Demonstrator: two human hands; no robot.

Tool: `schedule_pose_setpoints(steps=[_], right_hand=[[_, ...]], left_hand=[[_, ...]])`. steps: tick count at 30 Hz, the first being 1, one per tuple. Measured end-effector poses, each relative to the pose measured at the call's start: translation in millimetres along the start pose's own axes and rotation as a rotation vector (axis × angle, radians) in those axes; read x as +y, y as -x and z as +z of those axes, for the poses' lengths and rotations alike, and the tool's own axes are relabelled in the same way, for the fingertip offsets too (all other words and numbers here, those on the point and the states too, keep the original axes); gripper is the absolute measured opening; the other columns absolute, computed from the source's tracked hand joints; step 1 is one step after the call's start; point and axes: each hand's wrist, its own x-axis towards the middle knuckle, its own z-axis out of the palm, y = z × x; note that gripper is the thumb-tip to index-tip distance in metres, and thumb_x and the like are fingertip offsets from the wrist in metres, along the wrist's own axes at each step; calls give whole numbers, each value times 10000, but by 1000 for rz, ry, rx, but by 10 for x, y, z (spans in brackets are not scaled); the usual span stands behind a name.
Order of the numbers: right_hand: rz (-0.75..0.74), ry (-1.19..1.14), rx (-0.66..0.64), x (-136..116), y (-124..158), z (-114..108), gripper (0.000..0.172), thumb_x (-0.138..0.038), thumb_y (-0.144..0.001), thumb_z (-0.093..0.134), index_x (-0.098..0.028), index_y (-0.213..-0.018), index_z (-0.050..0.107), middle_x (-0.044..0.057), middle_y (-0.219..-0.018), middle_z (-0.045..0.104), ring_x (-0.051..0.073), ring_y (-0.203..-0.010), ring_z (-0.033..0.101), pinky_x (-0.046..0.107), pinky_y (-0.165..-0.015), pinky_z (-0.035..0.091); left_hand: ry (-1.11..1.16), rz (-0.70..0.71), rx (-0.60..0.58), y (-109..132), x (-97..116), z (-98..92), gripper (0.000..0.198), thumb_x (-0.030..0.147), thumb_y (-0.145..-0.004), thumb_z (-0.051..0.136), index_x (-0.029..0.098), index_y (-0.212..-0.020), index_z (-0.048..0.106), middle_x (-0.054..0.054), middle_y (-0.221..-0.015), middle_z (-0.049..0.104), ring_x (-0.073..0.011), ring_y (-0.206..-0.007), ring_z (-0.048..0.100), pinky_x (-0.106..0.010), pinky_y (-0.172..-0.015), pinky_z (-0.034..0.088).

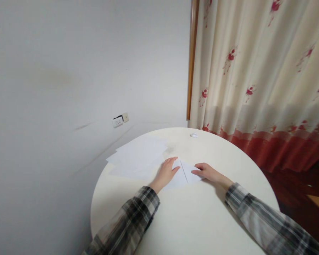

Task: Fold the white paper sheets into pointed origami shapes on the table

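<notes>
A folded white sheet of paper (178,181) lies on the round white table, with a dark slanting line where two flaps meet near its middle. My left hand (167,172) rests on its left side, fingers stretched forward and thumb apart. At the right edge of the paper, my right hand (206,172) grips it between thumb and fingers; the fingertips are partly hidden. Left of my left hand, several loose white sheets (138,157) overlap on the table.
The round white table (202,226) stands close to a white wall (69,71) with a socket (118,122). A small crumpled piece of paper (194,135) sits near the far edge. A cream curtain with red flowers (241,78) hangs behind on the right.
</notes>
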Motion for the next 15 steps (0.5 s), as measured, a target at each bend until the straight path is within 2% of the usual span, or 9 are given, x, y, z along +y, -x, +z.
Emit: schedule_pose_setpoints(steps=[3,5,7,9,12,15], right_hand=[[3,-67,-40,16,36,-17,371,-501,-672,575,-133,-669,536,-29,-551,469,80,-497,404,207,-476,301],[-16,-33,-45,3,52,-11,355,-481,-680,580,-128,-675,552,-25,-552,484,84,-502,419,207,-475,310],[-48,53,-14,-31,68,4,324,-452,-699,574,-128,-680,568,-13,-572,518,97,-524,451,214,-490,339],[-137,204,84,-85,91,17,268,-404,-718,574,-138,-741,593,15,-665,581,132,-622,511,243,-574,397],[-369,452,245,-182,137,23,255,-350,-740,579,-172,-922,596,64,-907,614,188,-872,531,330,-794,406],[-535,550,199,-258,188,32,488,-428,-702,621,-197,-1118,513,95,-1123,544,217,-1072,456,375,-930,339]], left_hand=[[370,-112,-73,-66,-8,-33,246,258,-775,515,165,-997,565,-59,-1064,594,-180,-1003,523,-297,-908,372],[578,-189,-108,-90,13,-49,179,280,-740,538,154,-851,601,-43,-915,637,-177,-886,564,-272,-810,418],[685,-266,-131,-91,28,-45,155,297,-692,570,144,-710,589,-19,-730,628,-161,-724,573,-243,-665,434],[718,-319,-148,-76,22,-24,176,312,-664,582,142,-626,552,7,-593,573,-131,-579,538,-213,-536,395],[762,-390,-129,-45,-12,11,180,328,-663,568,152,-666,529,30,-558,535,-104,-501,496,-192,-459,334],[846,-508,-61,-25,-34,16,181,320,-651,568,168,-731,508,44,-570,523,-96,-488,483,-186,-444,314]])
